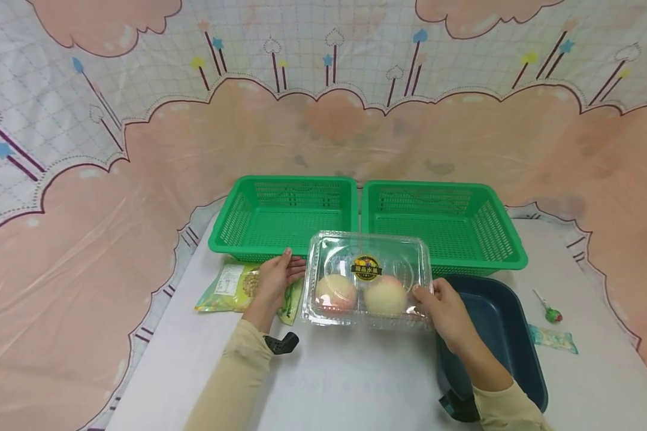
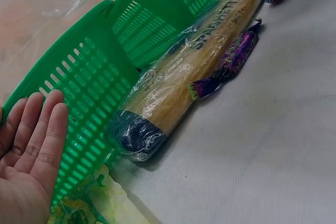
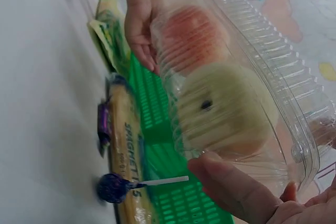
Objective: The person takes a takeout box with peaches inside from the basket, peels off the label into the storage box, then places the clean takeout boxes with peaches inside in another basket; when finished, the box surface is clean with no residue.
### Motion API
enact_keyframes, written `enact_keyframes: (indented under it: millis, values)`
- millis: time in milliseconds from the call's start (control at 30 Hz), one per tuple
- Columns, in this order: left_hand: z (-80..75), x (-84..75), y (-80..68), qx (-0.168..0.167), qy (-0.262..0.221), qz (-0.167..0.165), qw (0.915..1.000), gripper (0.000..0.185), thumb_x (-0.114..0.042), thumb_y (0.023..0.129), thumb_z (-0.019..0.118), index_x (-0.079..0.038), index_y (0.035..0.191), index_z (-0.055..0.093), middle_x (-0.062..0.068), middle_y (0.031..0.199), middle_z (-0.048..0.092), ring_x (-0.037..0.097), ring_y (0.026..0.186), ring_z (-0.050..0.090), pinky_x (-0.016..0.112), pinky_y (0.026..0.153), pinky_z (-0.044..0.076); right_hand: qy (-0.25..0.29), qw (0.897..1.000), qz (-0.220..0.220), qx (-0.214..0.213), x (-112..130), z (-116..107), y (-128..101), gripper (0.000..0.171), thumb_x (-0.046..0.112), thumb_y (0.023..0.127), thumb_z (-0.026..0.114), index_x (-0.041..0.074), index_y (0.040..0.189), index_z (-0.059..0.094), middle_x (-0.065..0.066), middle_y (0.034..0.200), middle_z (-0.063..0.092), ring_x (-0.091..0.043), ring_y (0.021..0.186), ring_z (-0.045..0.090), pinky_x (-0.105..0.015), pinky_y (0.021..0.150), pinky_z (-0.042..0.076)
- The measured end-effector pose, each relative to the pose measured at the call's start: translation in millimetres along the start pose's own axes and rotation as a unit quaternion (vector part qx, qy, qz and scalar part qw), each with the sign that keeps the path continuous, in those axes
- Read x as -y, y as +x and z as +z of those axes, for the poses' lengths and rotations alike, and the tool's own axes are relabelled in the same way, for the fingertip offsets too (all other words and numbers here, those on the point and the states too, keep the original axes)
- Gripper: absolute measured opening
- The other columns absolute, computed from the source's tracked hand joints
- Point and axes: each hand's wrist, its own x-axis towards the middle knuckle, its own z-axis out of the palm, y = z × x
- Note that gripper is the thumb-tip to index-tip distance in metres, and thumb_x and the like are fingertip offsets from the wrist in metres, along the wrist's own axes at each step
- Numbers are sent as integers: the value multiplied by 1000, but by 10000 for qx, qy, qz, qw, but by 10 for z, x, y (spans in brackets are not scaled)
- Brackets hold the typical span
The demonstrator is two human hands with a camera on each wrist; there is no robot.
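Observation:
A clear plastic clamshell box (image 1: pixel 368 245) with a black-and-gold label holds two peaches (image 1: pixel 385 297), pale with a red blush. My right hand (image 1: pixel 446 314) grips the box at its lower right edge, above the table. In the right wrist view, the thumb and fingers (image 3: pixel 236 187) pinch its corner. My left hand (image 1: pixel 280 278) is by the box's left side, fingers extended; the left wrist view shows the palm (image 2: pixel 31 166) with nothing in it. A spaghetti pack (image 2: pixel 178 77), a purple-wrapped candy (image 2: pixel 233 59) and a lollipop (image 3: pixel 113 187) lie in front of the baskets.
Two green baskets (image 1: pixel 286 248) (image 1: pixel 480 264) stand side by side at the back. A dark blue tray (image 1: pixel 496 317) sits at the right. Beyond it are another lollipop (image 1: pixel 552 315) and a pale blue packet (image 1: pixel 555 339). Yellow-green bags (image 1: pixel 229 281) lie at the left.

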Motion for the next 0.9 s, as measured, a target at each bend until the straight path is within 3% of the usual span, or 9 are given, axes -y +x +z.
enact_keyframes:
  millis: [100,233,433,667,900]
  values:
    - [-11,-6,-3,17,-102,27,9999,47,-28,112,51,16,123,62,12,97,74,12,82,76,26,82,64,-8,10000,-7,-25,-62,16,-111,23,21,108,54,2,101,43,-3,78,59,-10,68,56,-29,56,43]
    - [-21,-18,-12,12,-226,21,9997,46,-28,112,51,16,122,62,11,95,75,13,81,76,27,81,64,5,10000,10,4,-142,37,-237,23,20,107,55,1,101,43,0,69,47,-11,60,46,-28,53,41]
    - [7,-46,-38,128,-193,-73,9997,47,-28,113,49,16,125,61,20,106,74,16,84,77,30,86,64,-29,9994,342,-65,-263,54,-410,26,19,104,60,-2,112,48,-5,79,62,-13,70,63,-28,59,52]
    - [21,-53,-17,201,-224,86,9995,49,-28,113,49,18,125,60,18,101,74,15,81,77,30,84,64,-147,9986,481,-171,-403,102,-494,28,21,102,65,0,108,49,-2,75,58,-11,62,59,-27,54,48]
    - [8,-18,-6,169,-221,15,9996,49,-29,113,49,18,125,60,25,109,74,15,82,77,30,83,64,-576,9971,442,-235,-496,128,-547,29,25,101,67,3,102,48,0,73,53,-10,62,54,-26,54,43]
